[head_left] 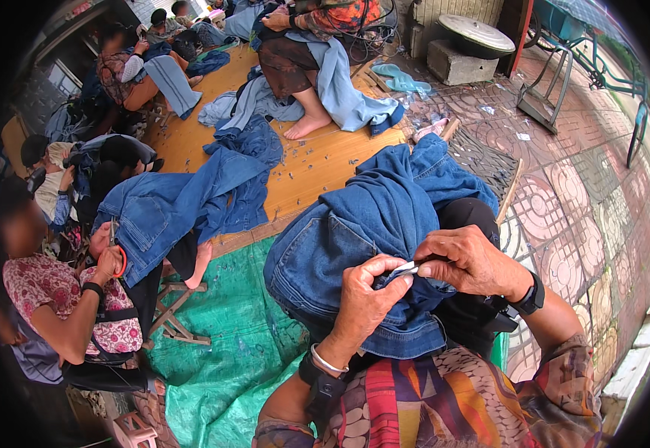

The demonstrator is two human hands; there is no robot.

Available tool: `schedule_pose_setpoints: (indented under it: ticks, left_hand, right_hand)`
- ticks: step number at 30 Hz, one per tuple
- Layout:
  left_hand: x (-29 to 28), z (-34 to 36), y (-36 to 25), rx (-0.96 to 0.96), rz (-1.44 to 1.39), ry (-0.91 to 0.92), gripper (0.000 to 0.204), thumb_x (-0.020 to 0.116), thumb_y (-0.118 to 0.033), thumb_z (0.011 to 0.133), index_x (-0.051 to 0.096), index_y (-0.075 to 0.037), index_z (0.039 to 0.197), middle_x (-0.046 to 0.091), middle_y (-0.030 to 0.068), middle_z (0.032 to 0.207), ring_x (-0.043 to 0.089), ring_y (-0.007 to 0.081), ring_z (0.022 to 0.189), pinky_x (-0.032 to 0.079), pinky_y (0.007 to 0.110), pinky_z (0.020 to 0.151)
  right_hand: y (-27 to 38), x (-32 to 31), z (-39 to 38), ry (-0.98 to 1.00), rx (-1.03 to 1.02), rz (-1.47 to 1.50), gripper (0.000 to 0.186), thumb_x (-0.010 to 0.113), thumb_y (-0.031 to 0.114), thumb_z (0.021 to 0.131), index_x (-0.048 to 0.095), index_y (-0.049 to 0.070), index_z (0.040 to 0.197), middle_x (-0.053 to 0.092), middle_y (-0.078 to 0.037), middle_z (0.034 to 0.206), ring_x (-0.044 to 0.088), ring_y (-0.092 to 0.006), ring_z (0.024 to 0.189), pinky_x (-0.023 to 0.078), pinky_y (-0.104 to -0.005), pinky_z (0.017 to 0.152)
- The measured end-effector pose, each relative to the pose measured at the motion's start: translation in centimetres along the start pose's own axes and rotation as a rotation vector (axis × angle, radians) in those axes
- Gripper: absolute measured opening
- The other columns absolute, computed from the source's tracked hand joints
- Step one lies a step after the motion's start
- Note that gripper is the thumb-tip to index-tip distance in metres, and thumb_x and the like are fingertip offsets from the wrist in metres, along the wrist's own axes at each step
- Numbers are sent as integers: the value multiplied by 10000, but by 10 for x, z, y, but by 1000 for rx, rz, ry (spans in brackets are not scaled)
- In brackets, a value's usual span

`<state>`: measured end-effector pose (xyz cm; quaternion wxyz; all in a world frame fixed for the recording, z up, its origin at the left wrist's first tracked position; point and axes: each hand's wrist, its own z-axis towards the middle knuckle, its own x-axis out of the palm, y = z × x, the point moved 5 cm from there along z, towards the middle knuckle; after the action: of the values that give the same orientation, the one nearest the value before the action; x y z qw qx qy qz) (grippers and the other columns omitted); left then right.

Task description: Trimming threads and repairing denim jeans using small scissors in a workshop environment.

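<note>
A pair of blue jeans (370, 209) lies bunched across my lap and knees. Above the cloth, my left hand (370, 299) is closed in a pinch, with a small fold of dark denim between thumb and forefinger. A small pale, shiny piece (407, 269) shows at its fingertips; I cannot tell whether it is cloth or metal. My right hand (465, 261) meets the left there, thumb and forefinger pressed together at the pale piece. Whatever those right fingertips grip is too small to make out.
To the left, a person (71, 299) with orange-handled scissors (121, 263) works on other jeans (153, 216). More people with denim sit farther back around a wooden board (317, 168). Green sheeting (228, 328) covers the ground; paving (564, 201) lies right.
</note>
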<state>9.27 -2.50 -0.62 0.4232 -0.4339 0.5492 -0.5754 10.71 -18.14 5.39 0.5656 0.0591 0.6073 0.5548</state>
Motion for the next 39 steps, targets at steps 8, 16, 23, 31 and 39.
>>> schedule_pose_setpoints:
  ticks: [8, 16, 23, 31, 39]
  left_hand:
    - [2, 1, -3, 62, 74, -6, 128, 679, 21, 781, 677, 41, 907, 630, 18, 825, 565, 69, 777, 459, 220, 714]
    - [-1, -16, -13, 182, 131, -48, 616, 787, -140, 731, 494, 3, 1253, 518, 66, 1142, 550, 140, 970, 457, 274, 845]
    - [-17, -49, -31, 192, 545, -130, 615, 813, -157, 699, 528, -26, 1228, 574, 73, 1084, 564, 173, 918, 452, 302, 815]
    - [-23, -53, -21, 296, 493, -380, 369, 693, 73, 624, 657, -31, 975, 639, 99, 872, 622, 216, 819, 478, 294, 766]
    - [-18, -41, -10, 157, -221, -437, 339, 616, 127, 692, 624, -1, 1006, 619, 20, 885, 596, 109, 805, 479, 247, 739]
  right_hand:
    - [2, -3, 0, 28, 10, -41, 163, 663, 152, 845, 600, 3, 863, 604, -134, 766, 595, -354, 685, 447, -399, 580]
    - [-19, -1, -8, -129, 257, 450, 247, 691, 227, 873, 610, -1, 925, 578, -27, 774, 501, -89, 677, 415, -259, 602]
    - [-16, 17, -3, -110, 271, 634, 255, 769, 162, 804, 619, 14, 948, 614, 2, 826, 534, -44, 755, 430, -215, 638]
    - [9, 19, -5, -85, -74, 225, 308, 711, -45, 712, 611, 40, 991, 661, -54, 883, 655, -181, 748, 521, -274, 673]
    - [17, 42, -23, -91, -161, 182, 402, 690, -46, 617, 586, 80, 984, 605, -67, 801, 628, -260, 681, 492, -318, 568]
